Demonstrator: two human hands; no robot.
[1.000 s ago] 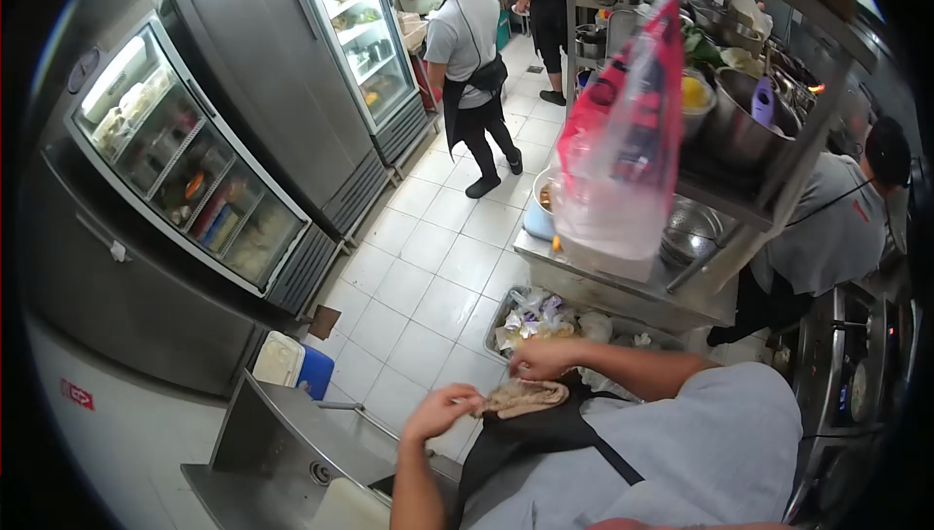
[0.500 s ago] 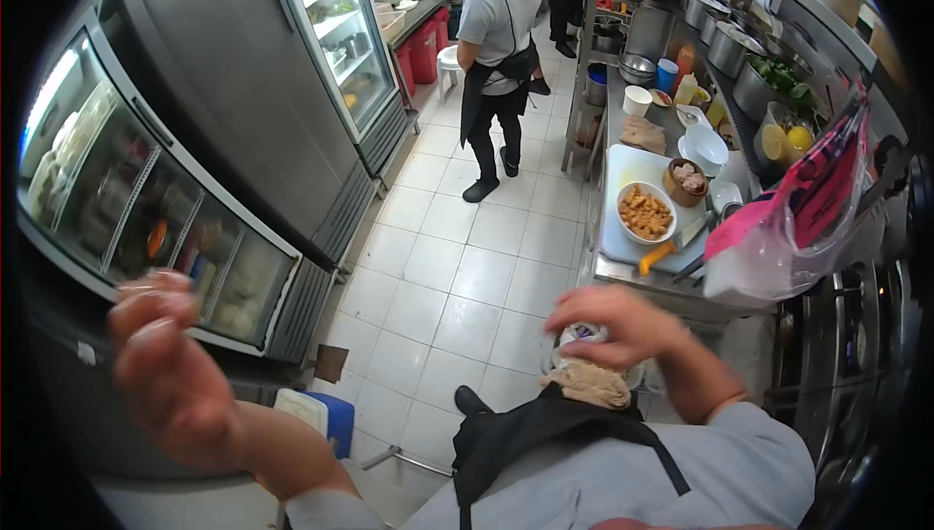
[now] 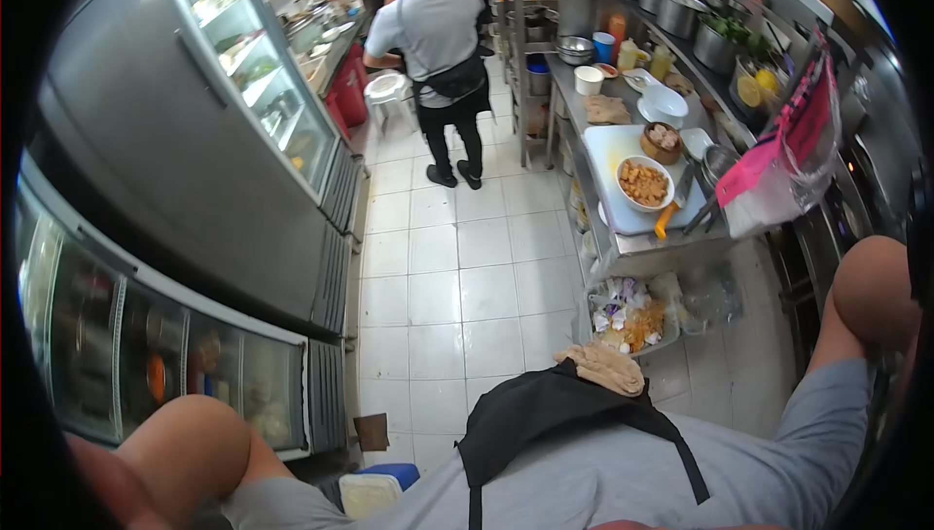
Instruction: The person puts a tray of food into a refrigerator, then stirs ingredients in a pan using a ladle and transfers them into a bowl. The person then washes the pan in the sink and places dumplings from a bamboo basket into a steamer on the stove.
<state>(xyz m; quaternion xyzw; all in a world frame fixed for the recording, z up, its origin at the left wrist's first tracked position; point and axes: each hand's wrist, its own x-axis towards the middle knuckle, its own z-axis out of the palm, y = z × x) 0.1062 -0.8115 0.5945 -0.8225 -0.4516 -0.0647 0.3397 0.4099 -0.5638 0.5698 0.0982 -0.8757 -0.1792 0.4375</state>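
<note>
Neither of my hands shows; both arms are bent up at the frame's sides. My left elbow [image 3: 199, 433] is at the lower left, in front of a glass-door fridge [image 3: 204, 360]. My right elbow [image 3: 876, 282] sits at the right edge. A beige cloth [image 3: 605, 368] is tucked at the waist of my black apron [image 3: 545, 418]. What my hands hold or touch is hidden.
A worker [image 3: 433, 34] stands in the aisle by a white stool [image 3: 389, 90]. At right, a counter holds a cutting board [image 3: 608, 156], a bowl of food [image 3: 644, 183] and an orange-handled knife [image 3: 665, 221]. Below is a waste bin [image 3: 632, 321].
Both my hands have gone up and out of view. The view has shifted, showing more floor and the waste bin. The worker has turned their back to the camera.
</note>
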